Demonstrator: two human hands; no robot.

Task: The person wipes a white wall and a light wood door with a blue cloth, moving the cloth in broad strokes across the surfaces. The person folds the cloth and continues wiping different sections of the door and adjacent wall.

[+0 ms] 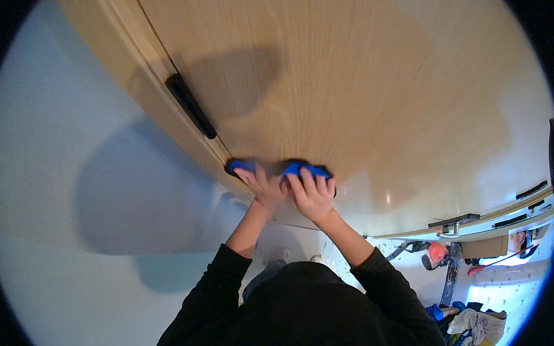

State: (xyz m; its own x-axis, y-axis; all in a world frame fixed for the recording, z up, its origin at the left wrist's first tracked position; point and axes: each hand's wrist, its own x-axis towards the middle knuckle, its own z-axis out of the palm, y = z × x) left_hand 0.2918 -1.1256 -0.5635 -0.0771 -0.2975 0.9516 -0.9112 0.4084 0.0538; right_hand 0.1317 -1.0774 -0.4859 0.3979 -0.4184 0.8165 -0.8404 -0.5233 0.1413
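A tall light-wood door point(360, 87) fills the upper part of the view. My right hand point(314, 197) presses a blue pad with a dark edge point(314, 170) flat against its surface, fingers bent over the pad. Just left of it, my left hand point(266, 189), partly blurred, has its fingers on a second blue pad point(240, 167) at the door's left edge. Whether these pads are cloths or sponges cannot be made out. A long black fitting point(191, 107) sits on that edge above my left hand.
A pale wall point(44, 154) runs along the left, marked by shadows. On the door's right side is a metal handle point(454, 221). A heap of clothes point(479, 325) lies at the lower right, near a red-orange bag point(437, 251) and a cardboard-coloured box point(484, 247).
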